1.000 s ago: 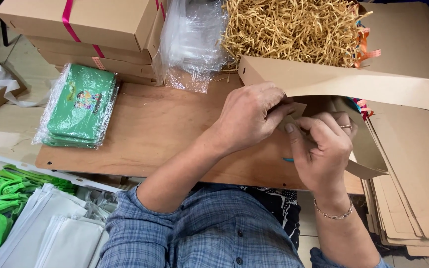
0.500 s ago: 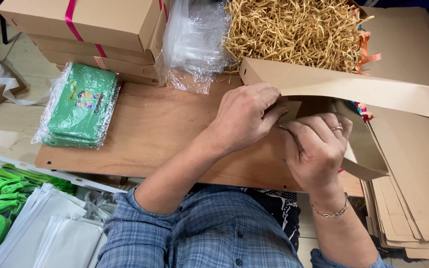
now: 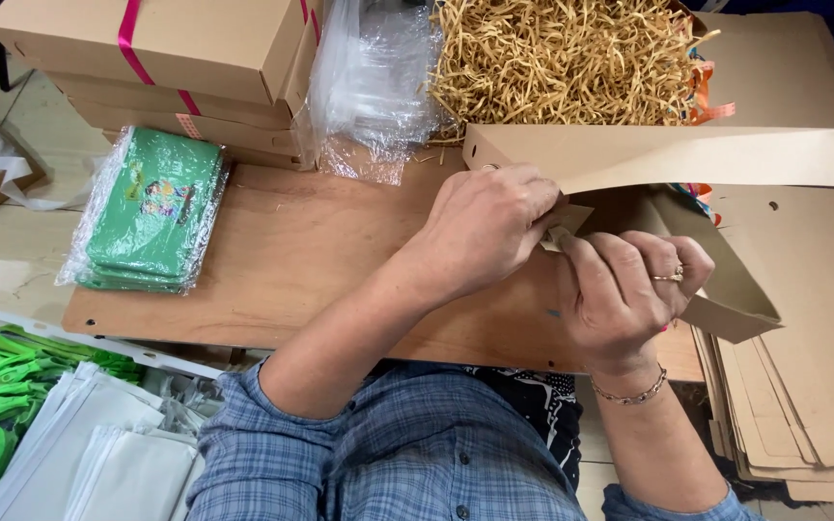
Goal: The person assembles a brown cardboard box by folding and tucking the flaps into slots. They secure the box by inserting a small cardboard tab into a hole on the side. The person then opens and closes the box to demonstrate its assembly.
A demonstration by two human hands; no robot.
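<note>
kraft cardboard box blank | tan, half-folded, flap raised | on wooden board, pinched at corner

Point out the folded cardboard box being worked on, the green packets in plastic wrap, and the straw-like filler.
cardboard box (image 3: 687, 154), head view, on its long upper side panel.
green packets (image 3: 152, 207), head view, on the top packet's face.
straw filler (image 3: 562, 58), head view, middle of the heap.

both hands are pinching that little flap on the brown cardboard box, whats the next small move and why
Probably press the small flap down into the corner fold. The left hand and right hand pinch it together where the long side panel of the cardboard box meets the end wall, and the panel stands raised but looks loose there.
</note>
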